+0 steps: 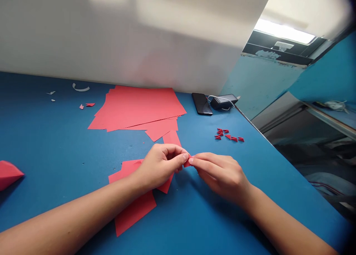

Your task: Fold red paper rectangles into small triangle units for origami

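Note:
A small folded red paper piece is pinched between the fingertips of both hands, above the blue table. My left hand grips its left side with thumb and fingers, over some loose red paper pieces. From the right, my right hand holds the other side, with its fingers pressed together. Part of the small piece is hidden by the fingertips. Just behind my left hand lies a narrow red strip, near a large stack of red sheets.
Several small folded red triangles lie at the right. Behind them are a black phone and a dark device with a white cable. A larger folded red shape is at the left edge. Paper scraps lie at the back left.

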